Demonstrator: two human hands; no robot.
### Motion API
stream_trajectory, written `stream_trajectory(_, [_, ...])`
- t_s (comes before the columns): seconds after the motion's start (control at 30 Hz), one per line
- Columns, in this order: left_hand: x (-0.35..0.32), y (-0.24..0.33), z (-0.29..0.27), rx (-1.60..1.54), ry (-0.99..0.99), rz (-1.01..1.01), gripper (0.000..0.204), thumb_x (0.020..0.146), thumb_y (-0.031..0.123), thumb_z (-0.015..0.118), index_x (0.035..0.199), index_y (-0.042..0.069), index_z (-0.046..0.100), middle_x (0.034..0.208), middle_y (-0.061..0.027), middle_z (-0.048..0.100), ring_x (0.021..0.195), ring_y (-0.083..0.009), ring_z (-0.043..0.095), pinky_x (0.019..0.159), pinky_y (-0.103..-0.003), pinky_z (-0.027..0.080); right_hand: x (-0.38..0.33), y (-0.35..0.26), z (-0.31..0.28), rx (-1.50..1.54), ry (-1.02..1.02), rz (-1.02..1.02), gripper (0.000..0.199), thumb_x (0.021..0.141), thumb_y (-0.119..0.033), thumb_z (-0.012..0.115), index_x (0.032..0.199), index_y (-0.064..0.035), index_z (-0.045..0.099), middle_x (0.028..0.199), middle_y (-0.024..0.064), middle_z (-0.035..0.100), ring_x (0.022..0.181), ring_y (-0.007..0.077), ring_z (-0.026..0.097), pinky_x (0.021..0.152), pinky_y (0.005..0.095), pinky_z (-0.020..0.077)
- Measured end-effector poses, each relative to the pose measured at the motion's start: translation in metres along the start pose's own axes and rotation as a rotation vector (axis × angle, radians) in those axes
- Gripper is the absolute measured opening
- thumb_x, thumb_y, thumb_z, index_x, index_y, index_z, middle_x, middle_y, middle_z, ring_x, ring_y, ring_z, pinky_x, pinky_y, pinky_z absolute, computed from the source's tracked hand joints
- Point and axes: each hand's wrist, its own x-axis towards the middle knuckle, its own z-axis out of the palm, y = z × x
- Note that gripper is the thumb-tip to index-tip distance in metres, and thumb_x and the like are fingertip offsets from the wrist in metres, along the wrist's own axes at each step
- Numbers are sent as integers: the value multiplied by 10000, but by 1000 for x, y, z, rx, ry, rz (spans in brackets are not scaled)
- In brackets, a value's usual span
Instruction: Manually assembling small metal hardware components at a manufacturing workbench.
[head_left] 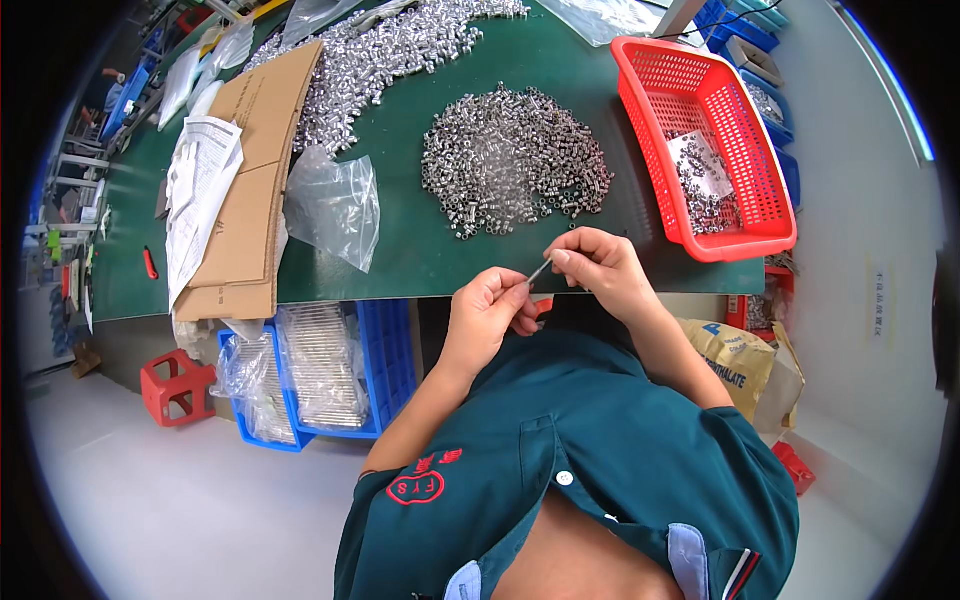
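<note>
Just past the near edge of the green table, my left hand (485,315) is closed around a thin metal rod (539,271), which slants up to the right. My right hand (607,272) pinches at the rod's upper end; whether a small part sits between those fingertips is too small to tell. Something red (543,306) shows beside my left fingers, mostly hidden. Beyond my hands, a round heap of small metal rings (515,165) lies on the table. To its right stands a red perforated basket (650,130) with some rings and a pale slip inside.
A larger pile of shiny metal pieces (400,55) spreads at the back. On the left lie a clear plastic bag (335,210), cardboard (245,180), papers (205,170) and a red-handled tool (150,263). Blue crates (390,365) and a red stool (178,388) stand below the table.
</note>
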Motion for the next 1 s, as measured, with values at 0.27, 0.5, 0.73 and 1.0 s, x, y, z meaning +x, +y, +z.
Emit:
stream_trajectory(0.27, [-3,0,-1,-4,-31,-17,149,940,110,503,953,-28,557,717,-77,618,576,-119,600,526,-223,492,-5,-15,0,-307,6,-132,117,827,-79,660,893,16,643,737,33,592,683,75,552,614,238,473])
stream_trajectory(0.5, [-3,1,0,-57,-68,-26,138,931,110,514,940,-22,555,715,-83,618,568,-133,597,526,-237,494,-8,-4,-2,-265,17,-177,96,824,-17,637,913,20,634,801,18,610,671,57,552,605,206,463])
stream_trajectory(0.73, [-4,0,-1,-148,-123,-70,133,929,109,522,935,-19,558,714,-83,616,565,-136,594,527,-240,493,-9,-15,-4,-128,-52,-76,77,800,-39,669,841,21,643,757,29,619,701,70,573,616,235,482])
stream_trajectory(1.0, [-2,7,5,46,-22,82,119,936,103,513,939,-8,555,714,-63,608,576,-118,588,541,-230,490,-13,-15,-2,-372,9,-153,132,770,-72,693,840,20,630,720,24,601,659,58,552,577,230,462])
